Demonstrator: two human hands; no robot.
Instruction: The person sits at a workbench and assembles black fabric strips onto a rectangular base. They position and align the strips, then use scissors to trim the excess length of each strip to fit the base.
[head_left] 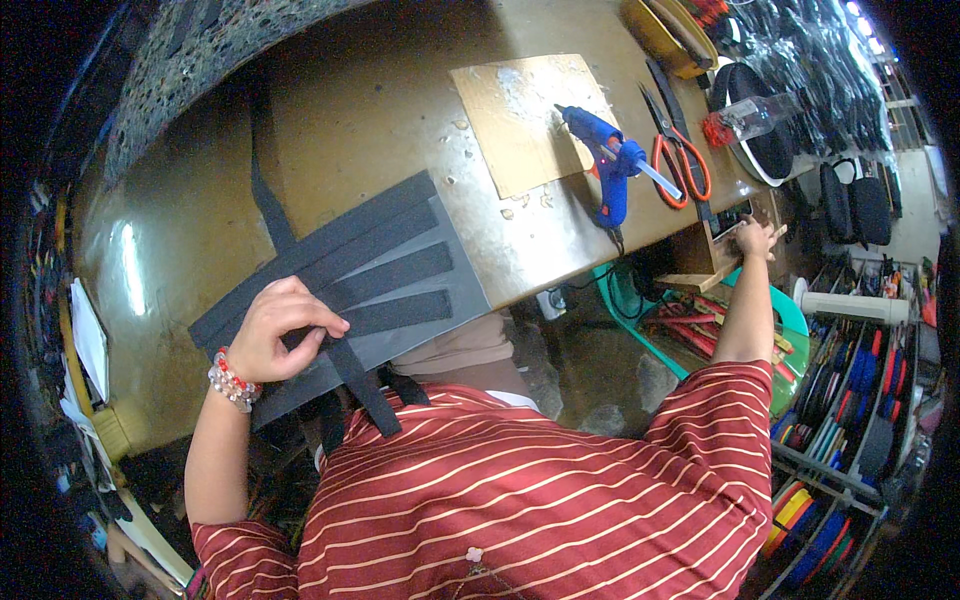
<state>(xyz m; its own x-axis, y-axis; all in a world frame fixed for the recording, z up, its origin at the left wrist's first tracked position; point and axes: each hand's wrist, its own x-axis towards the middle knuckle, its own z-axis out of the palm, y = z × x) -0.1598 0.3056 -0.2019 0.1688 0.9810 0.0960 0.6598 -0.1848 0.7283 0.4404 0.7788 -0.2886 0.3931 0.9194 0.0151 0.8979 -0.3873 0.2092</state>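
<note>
Your left hand (280, 335) is curled down on the grey sheet (455, 270), fingers pinching the black straps (385, 270) where they cross. That sheet sits at the near edge of the table (190, 230) and hangs over it toward your lap. The straps laid across it run long-ways from lower left to upper right, and one long strap (268, 195) heads off up the table away from you. There's lots of bare tabletop to the left and behind it.

Your right hand (755, 238) is way off to the right, past the table edge, gripping a small wooden box (700, 262); can't tell what's in it.

Further back, the blue glue gun (605, 160) lies half on a cardboard square (510, 115), nozzle pointing up-left, with orange-handled scissors (672, 145) just beside it. The rack (850, 400) on the right holds coloured rolls.
</note>
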